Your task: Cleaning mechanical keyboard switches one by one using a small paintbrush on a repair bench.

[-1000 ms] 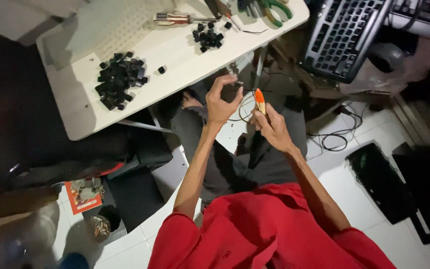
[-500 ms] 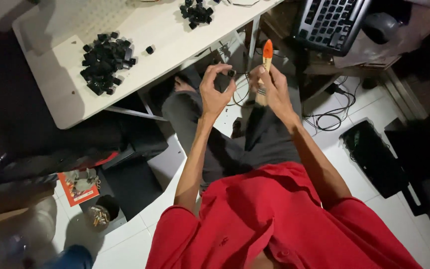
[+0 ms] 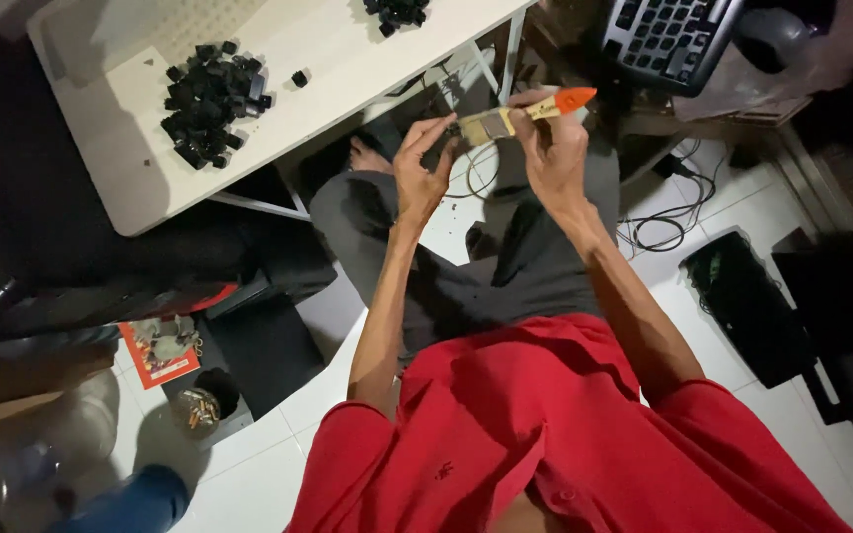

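The orange-handled brush (image 3: 520, 112) is gripped by the right hand (image 3: 555, 148); its bristles are pinched by the left hand (image 3: 424, 173). Loose black keycaps (image 3: 211, 99) remain heaped on the white table (image 3: 130, 148).

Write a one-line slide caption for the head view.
Left hand and right hand hold an orange-handled brush beside a white table.

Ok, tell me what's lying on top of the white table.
On the white table lies a big pile of black keycaps, one loose keycap beside it, and a smaller black pile at the frame's top edge. The rest of the tabletop is out of frame.
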